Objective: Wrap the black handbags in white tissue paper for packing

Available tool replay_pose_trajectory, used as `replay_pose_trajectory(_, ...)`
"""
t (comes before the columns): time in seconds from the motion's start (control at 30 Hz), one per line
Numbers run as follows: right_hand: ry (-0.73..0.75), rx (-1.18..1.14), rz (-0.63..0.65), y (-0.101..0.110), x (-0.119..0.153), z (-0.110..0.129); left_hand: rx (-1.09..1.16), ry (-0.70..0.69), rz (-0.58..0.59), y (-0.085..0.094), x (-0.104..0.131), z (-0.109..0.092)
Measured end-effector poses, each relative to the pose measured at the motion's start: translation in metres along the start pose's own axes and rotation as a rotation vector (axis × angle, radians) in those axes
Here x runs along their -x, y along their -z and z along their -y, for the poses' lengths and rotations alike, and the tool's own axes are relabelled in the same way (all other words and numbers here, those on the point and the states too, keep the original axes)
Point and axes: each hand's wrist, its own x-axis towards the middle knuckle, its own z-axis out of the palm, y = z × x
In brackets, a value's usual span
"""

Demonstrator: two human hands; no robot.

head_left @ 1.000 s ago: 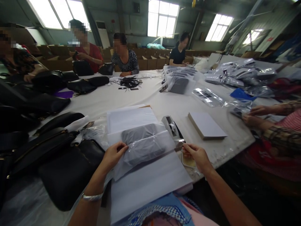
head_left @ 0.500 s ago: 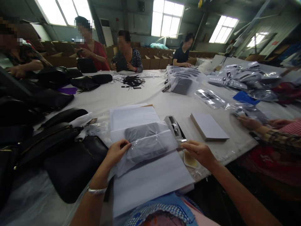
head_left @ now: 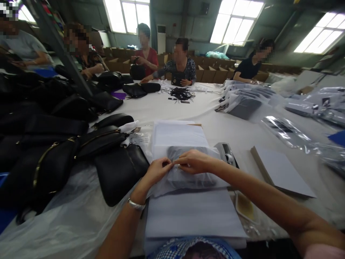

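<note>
A dark bag [head_left: 192, 180] wrapped in a translucent white wrapping sheet lies in front of me on a stack of white paper sheets [head_left: 194, 212]. My left hand [head_left: 159, 171] is closed, pinching the wrap at its left side. Fingertips together, my right hand [head_left: 192, 162] reaches across the bundle and meets the left at the wrap's edge. Whatever is between the right fingers is too small to make out. Just right of the bundle stands a grey tape dispenser [head_left: 226, 154], partly behind my right arm.
Black handbags [head_left: 121, 172] crowd the left side, beside clear plastic film [head_left: 72, 212]. A stack of white boards [head_left: 283, 172] and a shallow dish [head_left: 244, 207] are at right. Wrapped bags [head_left: 242, 102] and black straps [head_left: 182, 94] lie farther back. Several co-workers sit around the table.
My right hand has moved left from the tape dispenser to the wrap's edge beside my left hand. The left hand keeps its pinch. The view has turned left.
</note>
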Motion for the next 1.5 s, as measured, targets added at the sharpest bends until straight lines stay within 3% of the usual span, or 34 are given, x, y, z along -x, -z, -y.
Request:
replay_pose_trajectory(0.17,-0.080,0.113,0.253,0.005,-0.032,-0.007,0.009,0.022,-0.030,-0.001,0.000,0.006)
replay_pose_trajectory(0.37,-0.233,0.262,0.298,0.008,-0.040,-0.006,-0.022,0.053,-0.049,-0.002,-0.001,0.011)
replay_pose_trajectory(0.57,-0.487,0.125,0.161,0.004,-0.016,-0.035,-0.098,0.040,-0.032,-0.002,-0.001,0.006)
replay_pose_trajectory(0.67,-0.654,0.145,-0.010,-0.002,0.012,-0.040,-0.176,0.031,-0.033,0.001,0.000,0.000)
replay_pose_trajectory(0.73,-0.700,0.174,-0.159,-0.009,0.035,-0.031,-0.255,0.029,-0.048,0.003,0.002,-0.006)
replay_pose_trajectory(0.83,-0.543,0.114,-0.332,-0.027,0.069,-0.001,-0.398,0.028,-0.126,0.007,0.006,-0.022)
replay_pose_trajectory(0.93,-0.350,0.102,-0.357,-0.055,0.093,0.033,-0.518,-0.008,-0.233,0.002,0.013,-0.042)
replay_pose_trajectory(1.0,-0.315,0.145,-0.348,-0.077,0.100,0.046,-0.596,-0.102,-0.268,-0.009,0.019,-0.053)
replay_pose_trajectory(1.1,-0.328,0.221,-0.372,-0.104,0.102,0.045,-0.685,-0.290,-0.189,-0.029,0.025,-0.060)
replay_pose_trajectory(1.2,-0.297,0.280,-0.420,-0.116,0.099,0.031,-0.692,-0.331,-0.101,-0.039,0.025,-0.060)
replay_pose_trajectory(1.33,-0.249,0.275,-0.403,-0.103,0.096,0.015,-0.587,-0.222,-0.138,-0.031,0.017,-0.063)
replay_pose_trajectory(1.5,-0.263,0.107,-0.244,-0.044,0.091,-0.009,-0.472,-0.241,-0.285,-0.008,0.009,-0.077)
